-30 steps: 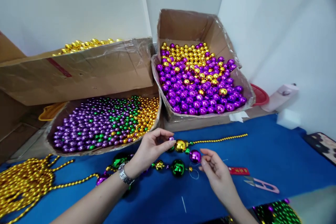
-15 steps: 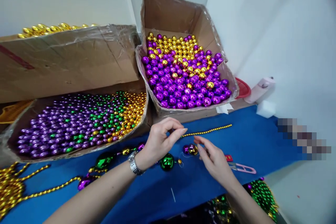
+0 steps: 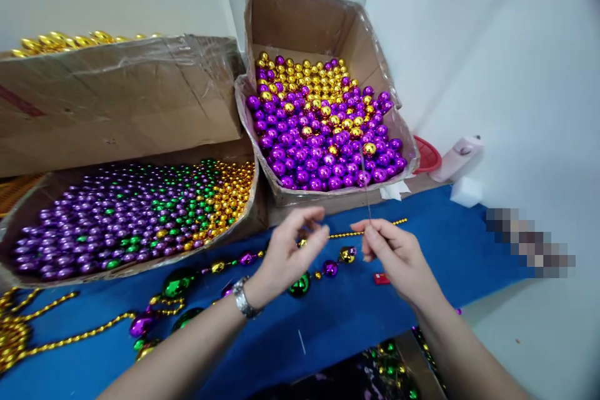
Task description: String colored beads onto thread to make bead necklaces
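Observation:
My left hand [image 3: 291, 250] is raised over the blue table, its fingertips pinched on the strand of the bead necklace [image 3: 244, 259], which trails left with green, gold and purple balls. My right hand [image 3: 398, 256] pinches a thin needle [image 3: 365, 190] that points upward. A gold ball [image 3: 347, 254] and a purple ball [image 3: 330, 269] hang on the strand between the hands. A thin gold bead chain [image 3: 370, 229] runs right from behind my hands.
Two open cardboard boxes of loose balls stand behind: the right box [image 3: 328, 12] with purple and gold, the left box [image 3: 244, 222] with purple, green and gold. A taped box [image 3: 117, 100] lies above it. A gold chain pile [image 3: 14, 331] is far left. A small red item [image 3: 380, 278] lies by my right hand.
Both hands rose a little, and the right hand now holds the needle upright. The larger beads slid down the strand. The view shifted right and down.

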### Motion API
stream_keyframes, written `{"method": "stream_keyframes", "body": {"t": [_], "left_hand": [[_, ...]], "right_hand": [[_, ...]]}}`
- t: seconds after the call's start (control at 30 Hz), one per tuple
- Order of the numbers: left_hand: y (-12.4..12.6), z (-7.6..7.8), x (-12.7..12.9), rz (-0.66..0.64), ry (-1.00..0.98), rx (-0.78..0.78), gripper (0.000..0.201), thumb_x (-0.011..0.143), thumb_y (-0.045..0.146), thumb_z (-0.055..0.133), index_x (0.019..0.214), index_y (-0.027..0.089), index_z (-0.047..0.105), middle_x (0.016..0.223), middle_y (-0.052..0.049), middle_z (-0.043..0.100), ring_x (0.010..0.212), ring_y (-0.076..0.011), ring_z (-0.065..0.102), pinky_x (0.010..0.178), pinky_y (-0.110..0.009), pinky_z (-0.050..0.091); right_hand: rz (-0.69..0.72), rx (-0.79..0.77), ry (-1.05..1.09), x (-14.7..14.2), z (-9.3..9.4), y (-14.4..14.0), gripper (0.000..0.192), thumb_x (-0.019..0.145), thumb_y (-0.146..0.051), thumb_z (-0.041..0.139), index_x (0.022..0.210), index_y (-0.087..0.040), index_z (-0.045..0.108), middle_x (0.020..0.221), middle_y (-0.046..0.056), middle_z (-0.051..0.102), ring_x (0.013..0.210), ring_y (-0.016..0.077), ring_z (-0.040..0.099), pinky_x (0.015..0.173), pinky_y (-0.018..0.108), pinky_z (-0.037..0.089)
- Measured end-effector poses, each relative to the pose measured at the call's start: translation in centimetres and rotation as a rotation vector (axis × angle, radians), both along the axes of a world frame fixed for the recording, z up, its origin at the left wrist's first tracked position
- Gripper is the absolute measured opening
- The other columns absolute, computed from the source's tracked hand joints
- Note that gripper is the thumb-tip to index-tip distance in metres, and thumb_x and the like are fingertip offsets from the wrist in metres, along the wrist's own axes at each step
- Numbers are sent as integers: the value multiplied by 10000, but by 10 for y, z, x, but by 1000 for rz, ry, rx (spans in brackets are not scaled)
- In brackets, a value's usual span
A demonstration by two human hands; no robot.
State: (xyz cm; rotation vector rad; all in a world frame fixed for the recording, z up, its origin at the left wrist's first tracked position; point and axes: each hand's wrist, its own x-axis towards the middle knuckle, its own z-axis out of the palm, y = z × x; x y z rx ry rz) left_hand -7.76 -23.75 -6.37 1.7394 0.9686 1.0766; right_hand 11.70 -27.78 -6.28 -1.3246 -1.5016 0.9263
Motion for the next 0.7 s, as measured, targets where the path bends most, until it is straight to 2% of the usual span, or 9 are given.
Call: {"method": "stream_keyframes", "body": {"t": [0.07,0.13,0.27,0.37,0.5,0.63,0.7], "left_hand": [[-10,-23,4,-152,279,85,395,816,368,589,1173,205,547,1125,-107,596,1013,-249,547,872,-363,438],[-18,-45,7,-246,544,171,494,781,394,619,1222,199,510,1143,-124,583,1044,-286,519,905,-416,407],[-29,-75,5,-232,935,265,587,732,332,669,1252,161,457,1070,-144,596,976,-314,518,850,-453,407],[-35,-82,-3,-213,1066,284,459,740,285,655,1155,162,503,1003,-132,599,911,-294,527,775,-416,421],[-44,-83,-16,-182,1108,294,237,770,272,620,966,166,540,923,-110,589,868,-276,519,721,-387,423],[-54,-84,-26,-139,1119,257,248,792,350,599,947,169,530,925,-105,582,875,-267,511,709,-374,433],[-59,-84,-30,-106,1126,231,268,805,384,579,959,172,526,938,-97,582,883,-262,510,706,-368,441]], "right_hand": [[12,0,118,0,8,0,305,914,-400,459,1045,-180,623,630,-14,545,566,107,529,536,223,436],[11,16,192,1,14,-1,287,907,-394,481,1029,-177,624,617,-18,532,555,99,514,531,223,424],[-114,89,312,16,21,1,262,892,-375,520,1077,-205,597,615,-27,510,552,95,488,520,223,399],[-220,116,378,41,16,7,263,863,-375,569,1066,-214,609,609,-35,487,546,85,461,502,215,371],[-398,86,502,82,-5,14,254,779,-337,685,987,-192,668,597,-30,470,548,68,439,477,221,325],[-444,54,586,110,-28,15,157,781,-252,689,928,-198,699,589,-21,457,574,51,445,469,242,298],[-494,59,593,117,-38,17,216,721,-251,743,924,-191,701,620,-14,484,592,49,457,467,229,308]]}}
